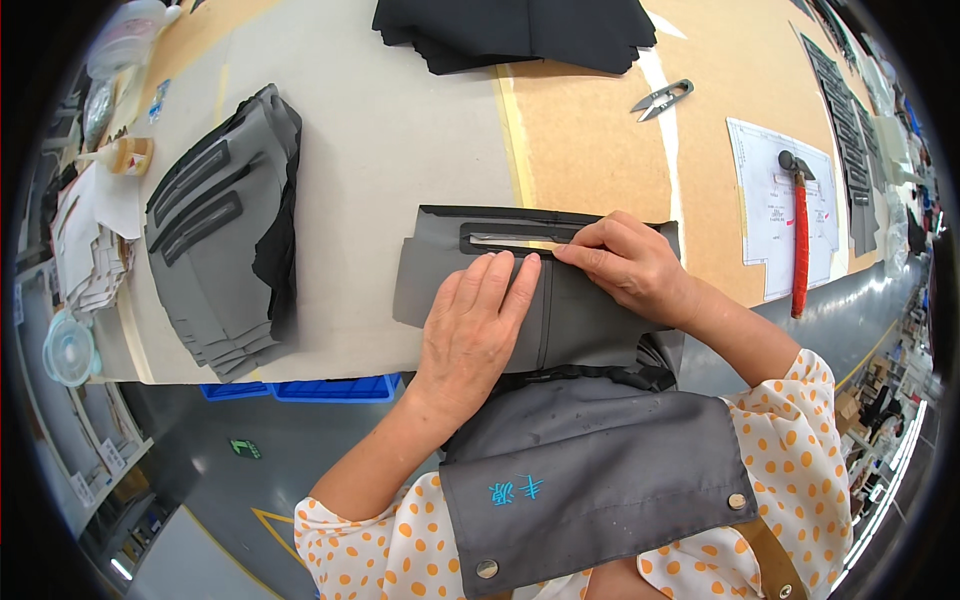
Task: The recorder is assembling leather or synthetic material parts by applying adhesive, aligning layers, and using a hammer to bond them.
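Fingers of the left hand lie flat and released, pressing a grey fabric panel to the desk; the right hand pinches the lower edge of the panel's slot opening. From large to small around it: a stack of grey panels on the left, a dark fabric pile at the far edge, a red-handled hammer on the right, small thread snips beyond. If the flat palm eases, the panel could slide and the pinched edge crease crooked.
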A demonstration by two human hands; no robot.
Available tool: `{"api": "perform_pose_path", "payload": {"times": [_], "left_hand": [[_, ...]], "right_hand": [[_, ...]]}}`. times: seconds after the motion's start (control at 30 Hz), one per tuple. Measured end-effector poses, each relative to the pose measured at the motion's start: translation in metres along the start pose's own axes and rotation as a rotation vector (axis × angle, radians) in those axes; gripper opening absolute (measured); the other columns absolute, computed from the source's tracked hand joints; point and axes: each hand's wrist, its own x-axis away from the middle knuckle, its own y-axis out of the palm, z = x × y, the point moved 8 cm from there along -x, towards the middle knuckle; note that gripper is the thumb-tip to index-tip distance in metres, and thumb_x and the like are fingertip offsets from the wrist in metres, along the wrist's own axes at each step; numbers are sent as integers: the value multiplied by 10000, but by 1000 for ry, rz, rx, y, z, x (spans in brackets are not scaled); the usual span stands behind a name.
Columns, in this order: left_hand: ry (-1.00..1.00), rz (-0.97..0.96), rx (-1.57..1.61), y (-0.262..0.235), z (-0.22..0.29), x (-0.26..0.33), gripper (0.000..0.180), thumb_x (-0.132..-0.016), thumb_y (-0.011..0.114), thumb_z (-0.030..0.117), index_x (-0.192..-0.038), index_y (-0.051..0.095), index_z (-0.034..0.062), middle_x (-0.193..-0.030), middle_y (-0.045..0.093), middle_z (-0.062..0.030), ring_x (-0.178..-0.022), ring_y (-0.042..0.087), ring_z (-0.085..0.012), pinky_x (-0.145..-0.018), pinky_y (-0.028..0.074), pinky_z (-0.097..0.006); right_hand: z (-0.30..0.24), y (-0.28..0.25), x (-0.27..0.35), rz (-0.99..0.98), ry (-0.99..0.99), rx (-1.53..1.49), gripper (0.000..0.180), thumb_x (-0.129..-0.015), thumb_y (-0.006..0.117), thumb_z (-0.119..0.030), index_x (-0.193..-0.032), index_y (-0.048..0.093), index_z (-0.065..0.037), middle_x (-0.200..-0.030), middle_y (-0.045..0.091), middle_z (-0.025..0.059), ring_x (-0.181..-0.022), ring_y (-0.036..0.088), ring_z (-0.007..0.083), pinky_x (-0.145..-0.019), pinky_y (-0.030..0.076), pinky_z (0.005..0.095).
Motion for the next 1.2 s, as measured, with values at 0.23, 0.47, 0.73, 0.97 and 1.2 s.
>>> {"api": "perform_pose_path", "payload": {"times": [0.23, 0.47, 0.73, 0.97, 1.2], "left_hand": [[-39, -37, 24, 0, -1, -4, 598, -867, 605, 25, -1453, 553, 136, -1308, 506, -89, -1250, 523, -250, -1036, 438, -396], [-67, -54, 66, 1, -1, -4, 611, -865, 607, 26, -1453, 563, 187, -1322, 486, -93, -1261, 507, -276, -1040, 438, -421], [-30, -36, 65, 0, 1, -2, 580, -860, 616, 30, -1413, 617, 205, -1330, 498, -107, -1260, 518, -281, -1020, 460, -423], [-22, -43, 18, 0, 3, -1, 568, -863, 622, 30, -1404, 627, 204, -1332, 506, -112, -1250, 532, -274, -1011, 467, -416], [21, -9, -42, -3, 5, -4, 465, -859, 640, 84, -1318, 662, 156, -1268, 550, -110, -1202, 555, -250, -970, 487, -372]], "right_hand": [[-10, -1, 0, -13, -153, 113, 413, -757, 682, -15, -1167, 714, -42, -1006, 638, 63, -851, 606, 222, -733, 547, 334], [-3, -1, 2, 1, -79, 32, 397, -761, 730, 20, -1150, 740, -59, -1002, 648, 57, -829, 625, 208, -680, 554, 320], [-3, -2, 5, 14, -152, 34, 412, -745, 718, -11, -1157, 728, -12, -978, 634, 78, -811, 623, 223, -671, 545, 329], [-10, -3, 5, -23, -231, 89, 438, -742, 681, -61, -1165, 711, 49, -1022, 627, 91, -850, 624, 229, -703, 549, 323], [-16, -1, 5, -58, -299, 154, 446, -730, 685, -64, -1152, 696, 81, -1031, 607, 106, -885, 625, 245, -772, 562, 336]]}}
